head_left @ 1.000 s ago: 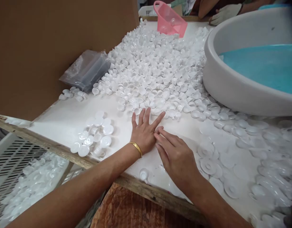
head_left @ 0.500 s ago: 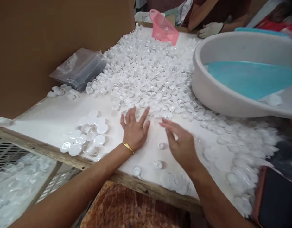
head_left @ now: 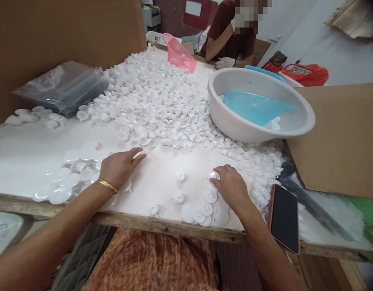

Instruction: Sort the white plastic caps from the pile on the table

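My right hand [head_left: 232, 185] pinches a small white saucer [head_left: 215, 176] by its edge, above a cluster of flat white saucers [head_left: 201, 213] near the table's front edge. My left hand [head_left: 118, 167], with a gold bangle at the wrist, has its thumb and fingers apart and appears to hold nothing. Just beside it lies a group of white cups and saucers [head_left: 60, 195], partly covered by that hand. Between my hands a few single small white cups [head_left: 178, 199] rest on the white tabletop [head_left: 156, 173]. Beyond them spreads a large heap of tiny white cups [head_left: 162, 97].
A grey basin [head_left: 262, 135] with a blue scoop [head_left: 250, 109] stands at the right, and a pink scoop [head_left: 180, 56] lies at the back. A phone [head_left: 285, 218] sits at the right edge. Plastic-wrapped packs [head_left: 65, 87] lie left. Across the table sits a person with gloved hands.
My left hand has moved left to the cup and saucer group. My right hand, empty before, now holds a saucer over the front cluster. The view has swung right and up.
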{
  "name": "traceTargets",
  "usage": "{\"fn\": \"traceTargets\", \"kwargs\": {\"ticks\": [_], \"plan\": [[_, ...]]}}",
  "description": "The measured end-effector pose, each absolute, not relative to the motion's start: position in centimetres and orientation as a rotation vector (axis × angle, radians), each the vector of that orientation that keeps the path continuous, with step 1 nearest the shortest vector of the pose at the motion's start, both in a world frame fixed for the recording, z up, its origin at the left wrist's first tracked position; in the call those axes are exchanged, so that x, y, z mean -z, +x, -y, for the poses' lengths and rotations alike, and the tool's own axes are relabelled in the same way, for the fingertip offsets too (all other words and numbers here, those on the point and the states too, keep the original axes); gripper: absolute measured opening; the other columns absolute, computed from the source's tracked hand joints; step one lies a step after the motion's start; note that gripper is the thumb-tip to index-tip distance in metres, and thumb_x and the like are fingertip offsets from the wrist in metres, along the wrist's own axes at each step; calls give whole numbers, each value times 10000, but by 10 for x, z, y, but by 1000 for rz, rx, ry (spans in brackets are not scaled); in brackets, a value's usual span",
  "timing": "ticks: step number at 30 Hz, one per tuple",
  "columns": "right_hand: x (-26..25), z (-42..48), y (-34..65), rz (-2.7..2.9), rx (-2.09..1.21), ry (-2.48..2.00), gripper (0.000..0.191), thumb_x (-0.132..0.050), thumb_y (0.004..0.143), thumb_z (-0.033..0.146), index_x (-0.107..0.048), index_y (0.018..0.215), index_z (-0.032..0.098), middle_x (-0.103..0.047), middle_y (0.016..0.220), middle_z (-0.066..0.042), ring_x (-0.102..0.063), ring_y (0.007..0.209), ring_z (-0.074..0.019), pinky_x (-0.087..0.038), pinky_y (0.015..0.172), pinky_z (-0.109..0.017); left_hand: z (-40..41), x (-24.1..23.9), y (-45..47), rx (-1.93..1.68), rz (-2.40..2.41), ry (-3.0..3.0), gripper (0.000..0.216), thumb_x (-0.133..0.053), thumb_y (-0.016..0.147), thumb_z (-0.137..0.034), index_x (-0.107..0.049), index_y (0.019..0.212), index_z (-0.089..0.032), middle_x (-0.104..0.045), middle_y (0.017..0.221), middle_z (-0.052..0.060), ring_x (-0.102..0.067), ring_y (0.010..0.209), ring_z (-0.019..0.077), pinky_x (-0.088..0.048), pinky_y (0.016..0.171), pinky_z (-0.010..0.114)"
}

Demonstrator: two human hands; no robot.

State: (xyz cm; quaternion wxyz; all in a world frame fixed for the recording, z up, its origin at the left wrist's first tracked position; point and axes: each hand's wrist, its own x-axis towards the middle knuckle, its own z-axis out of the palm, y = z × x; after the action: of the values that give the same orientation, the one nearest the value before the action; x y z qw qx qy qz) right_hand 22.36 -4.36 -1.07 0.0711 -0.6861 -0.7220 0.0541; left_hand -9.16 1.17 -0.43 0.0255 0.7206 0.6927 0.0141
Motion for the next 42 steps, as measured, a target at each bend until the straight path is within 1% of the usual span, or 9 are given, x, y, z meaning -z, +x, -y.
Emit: {"fn": "traceTargets", "kwargs": {"ticks": [4,7,9,12,17,24,31,36,42], "plan": [[4,40,213,2012,-252,-1926,29,-585,772,213,-590,791,191,-624,791,-34,-572,767,-197,-441,690,-321,-7,-8,-94,-48,-2116,2388,409,-299,911,-398,-632,1048,-203,-659,866,85,-602,772,240,-395,662,323],[-5,37,194,1852,-485,-1759,89,-580,790,291,-588,754,210,-624,700,15,-567,624,-141,-443,612,-270,6,-9,-74,-259,-1972,2328,362,-357,900,-372,-617,1081,-197,-637,885,69,-588,775,190,-424,665,288],[-7,36,178,1795,-609,-1649,107,-576,795,307,-592,755,210,-637,705,19,-579,603,-126,-457,591,-249,16,-2,-49,-334,-1720,2271,333,-436,871,-370,-595,1121,-218,-622,905,51,-575,776,162,-439,651,260],[-2,35,161,1720,-678,-1550,97,-550,812,285,-595,804,199,-666,783,-7,-621,667,-134,-502,639,-259,25,12,-12,-300,-1467,2337,344,-550,806,-326,-578,1137,-238,-594,928,46,-558,830,172,-444,691,272],[10,36,151,1678,-800,-1440,69,-551,803,231,-586,838,182,-670,989,-76,-650,852,-169,-532,786,-320,19,20,-2,-177,-1543,2411,166,-538,793,-247,-645,906,-188,-577,871,60,-551,834,192,-431,693,290],[19,28,124,1891,-721,-1087,108,-503,848,181,-594,904,195,-649,1042,-80,-599,1004,-177,-502,868,-340,21,15,-45,-378,-1669,2043,372,-543,774,-239,-580,1143,-205,-606,824,14,-565,753,147,-437,687,260],[37,29,117,2038,-677,-1060,182,-477,855,141,-583,989,204,-639,1060,-84,-598,995,-180,-509,866,-353,27,14,-46,-411,-1650,2031,280,-500,769,-171,-652,1003,-197,-629,793,19,-574,723,146,-442,692,266],[38,30,123,2037,-651,-1062,113,-499,849,141,-588,891,196,-622,1115,-92,-579,1038,-173,-500,888,-345,28,14,-41,-429,-1638,2032,296,-497,781,-163,-639,1041,-173,-650,826,34,-587,751,155,-445,731,278],[43,31,127,2090,-605,-1017,131,-463,876,160,-588,872,196,-596,1173,-103,-542,1111,-165,-481,939,-364,28,9,-38,-470,-1627,1958,315,-478,800,-191,-624,1078,-164,-674,846,40,-600,750,159,-447,718,275]]}}
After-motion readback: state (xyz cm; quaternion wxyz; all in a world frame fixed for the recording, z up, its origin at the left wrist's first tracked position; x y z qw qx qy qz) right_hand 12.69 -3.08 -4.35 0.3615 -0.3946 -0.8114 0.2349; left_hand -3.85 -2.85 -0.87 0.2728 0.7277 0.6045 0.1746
